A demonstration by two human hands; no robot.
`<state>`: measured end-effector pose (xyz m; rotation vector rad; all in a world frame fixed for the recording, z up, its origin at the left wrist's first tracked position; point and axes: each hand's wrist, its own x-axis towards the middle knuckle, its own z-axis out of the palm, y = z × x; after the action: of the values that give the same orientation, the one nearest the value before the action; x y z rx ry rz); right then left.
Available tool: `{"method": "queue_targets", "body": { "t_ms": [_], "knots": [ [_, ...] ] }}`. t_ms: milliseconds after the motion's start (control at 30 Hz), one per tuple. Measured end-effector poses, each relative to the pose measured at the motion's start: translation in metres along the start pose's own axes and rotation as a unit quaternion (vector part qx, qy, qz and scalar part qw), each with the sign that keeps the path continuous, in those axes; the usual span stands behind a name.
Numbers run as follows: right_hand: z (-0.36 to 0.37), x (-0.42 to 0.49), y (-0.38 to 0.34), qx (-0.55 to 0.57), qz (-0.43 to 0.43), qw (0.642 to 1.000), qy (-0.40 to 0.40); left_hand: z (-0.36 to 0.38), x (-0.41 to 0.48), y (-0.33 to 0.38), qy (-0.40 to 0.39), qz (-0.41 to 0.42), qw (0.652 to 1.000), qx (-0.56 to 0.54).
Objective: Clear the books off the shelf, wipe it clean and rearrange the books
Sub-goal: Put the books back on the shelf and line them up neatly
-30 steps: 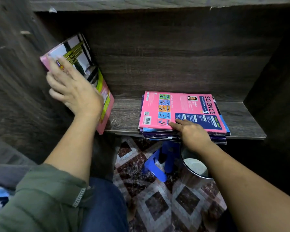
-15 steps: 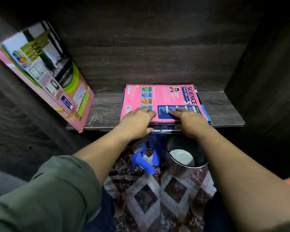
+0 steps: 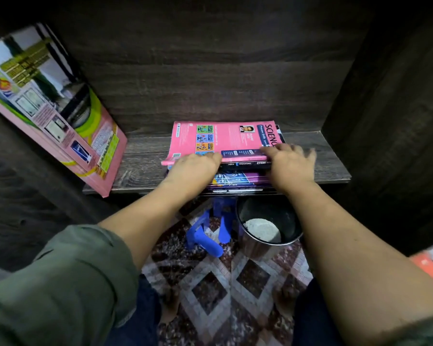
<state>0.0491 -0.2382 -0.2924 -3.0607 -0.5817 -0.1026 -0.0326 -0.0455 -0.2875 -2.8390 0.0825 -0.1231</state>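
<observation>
A second ago my left hand [image 3: 194, 168] was propping the big pink book [image 3: 60, 108] against the left wall. That book now leans there alone, its near corner hanging past the front lip of the shelf [image 3: 140, 168], and both hands are on the flat stack [image 3: 238, 179] in the middle. Half a second back they only rested on its near edge. Now the pink science book [image 3: 220, 138] on top has its near edge raised off the stack, baring a dark-spined book [image 3: 245, 165] under it. The left hand's fingers curl over the near-left edge of the science book and grip it, their tips hidden. My right hand [image 3: 291, 167] has slid right to the near-right corner, its fingers [image 3: 283, 149] spread wide and flat, though blurred, so I cannot tell whether the thumb is hooked beneath. I judge this to be the rearranging stage – one book stood up at the left, the next being peeled off to join it. The rest of the stack lies at the shelf's near edge, slightly overhanging – worth steadying as the top book comes away
</observation>
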Motion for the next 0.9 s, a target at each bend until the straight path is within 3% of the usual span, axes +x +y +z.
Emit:
{"method": "queue_targets", "body": {
  "t_ms": [67, 233, 433, 533, 633, 700, 800, 900],
  "knots": [
    [-0.003, 0.002, 0.003, 0.048, 0.035, 0.998, 0.035, -0.005, -0.001, 0.001, 0.003, -0.025, 0.999, -0.022],
    [-0.005, 0.000, -0.009, 0.126, -0.055, 0.978, 0.158, -0.009, -0.006, 0.010, 0.074, -0.057, 0.994, -0.057],
    [-0.012, -0.003, -0.037, 0.112, -0.169, 0.909, 0.363, -0.021, -0.002, 0.009, 0.153, -0.104, 0.981, -0.065],
    [-0.022, -0.004, -0.048, 0.183, -0.144, 0.882, 0.410, -0.021, -0.003, -0.004, 0.182, -0.100, 0.975, -0.077],
    [-0.025, -0.013, -0.055, 0.302, -0.052, 0.886, 0.349, -0.024, -0.006, -0.022, 0.233, -0.152, 0.955, -0.101],
    [-0.012, -0.014, -0.058, 0.297, -0.039, 0.922, 0.245, -0.030, -0.011, -0.034, 0.266, -0.209, 0.932, -0.131],
    [0.013, -0.014, -0.057, 0.203, -0.124, 0.969, 0.063, -0.035, -0.022, -0.050, 0.279, -0.293, 0.897, -0.179],
    [0.028, -0.018, -0.059, 0.129, -0.191, 0.971, -0.063, -0.040, -0.033, -0.065, 0.290, -0.378, 0.845, -0.243]
  ]
}}
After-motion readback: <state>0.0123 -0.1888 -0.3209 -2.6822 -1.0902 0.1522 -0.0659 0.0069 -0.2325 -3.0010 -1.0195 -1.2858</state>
